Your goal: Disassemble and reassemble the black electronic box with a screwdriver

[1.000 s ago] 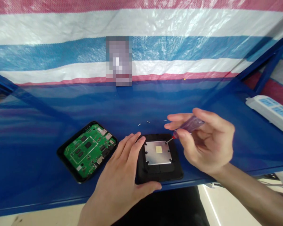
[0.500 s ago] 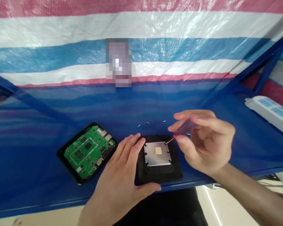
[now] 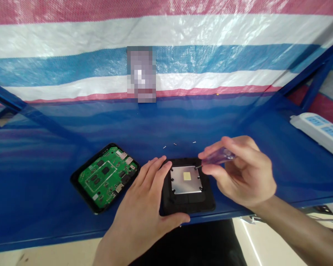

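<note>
Slightly lower than a moment ago: right hand [image 3: 244, 177] with screwdriver [image 3: 218, 156]. Left on the table [image 3: 44, 207], circuit board [image 3: 104, 178]. Centre, left hand [image 3: 140, 214] spread flat, bracing black cover [image 3: 187, 202]. Rightward, screwdriver pinched, tip at metal plate [image 3: 186, 181] corner. Cover light, rigid, likely slippery; best gripped by its edges.

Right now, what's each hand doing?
Left hand: open, resting on the black case.
Right hand: closed around the purple screwdriver.
</note>
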The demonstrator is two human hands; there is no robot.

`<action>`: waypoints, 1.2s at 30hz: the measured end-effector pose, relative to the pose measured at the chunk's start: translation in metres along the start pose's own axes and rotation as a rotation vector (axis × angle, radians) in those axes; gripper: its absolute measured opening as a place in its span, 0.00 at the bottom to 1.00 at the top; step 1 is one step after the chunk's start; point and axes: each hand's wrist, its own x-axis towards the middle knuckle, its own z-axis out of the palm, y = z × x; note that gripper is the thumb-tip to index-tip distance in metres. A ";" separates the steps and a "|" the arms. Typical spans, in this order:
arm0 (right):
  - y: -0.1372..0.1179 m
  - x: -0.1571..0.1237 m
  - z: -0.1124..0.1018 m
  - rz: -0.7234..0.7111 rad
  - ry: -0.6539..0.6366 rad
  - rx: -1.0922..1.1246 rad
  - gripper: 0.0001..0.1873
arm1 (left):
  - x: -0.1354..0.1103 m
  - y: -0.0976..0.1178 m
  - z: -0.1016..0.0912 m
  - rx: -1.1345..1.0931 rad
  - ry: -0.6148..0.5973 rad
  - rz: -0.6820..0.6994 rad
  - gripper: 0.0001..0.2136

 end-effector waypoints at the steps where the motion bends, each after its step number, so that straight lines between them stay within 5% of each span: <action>1: -0.001 0.001 0.001 0.025 -0.002 0.039 0.41 | 0.000 0.000 0.000 -0.001 0.001 -0.001 0.43; 4: -0.004 0.004 0.001 0.069 -0.023 0.122 0.36 | -0.001 0.000 0.001 -0.013 0.002 -0.004 0.42; 9: -0.002 0.005 -0.003 -0.088 0.038 -0.015 0.33 | -0.001 0.000 0.001 -0.013 0.004 -0.006 0.42; 14: -0.002 0.001 -0.002 0.060 -0.030 0.077 0.31 | 0.000 -0.001 0.001 0.000 0.001 0.000 0.43; 17: -0.003 0.002 -0.004 -0.009 -0.034 0.053 0.27 | 0.000 -0.001 0.001 0.006 0.008 0.005 0.43; 22: 0.000 0.002 -0.003 -0.086 0.087 -0.093 0.38 | 0.000 -0.001 0.001 0.005 0.008 0.000 0.43; 28: 0.000 0.002 -0.004 -0.040 0.018 0.061 0.27 | 0.001 -0.001 0.001 -0.004 0.020 0.007 0.43; 32: 0.000 0.002 -0.007 -0.081 0.067 -0.136 0.35 | 0.000 0.001 0.000 -0.003 0.011 0.006 0.43; 36: 0.001 0.000 -0.002 0.024 0.027 -0.009 0.30 | -0.001 0.000 -0.001 -0.001 0.009 0.006 0.43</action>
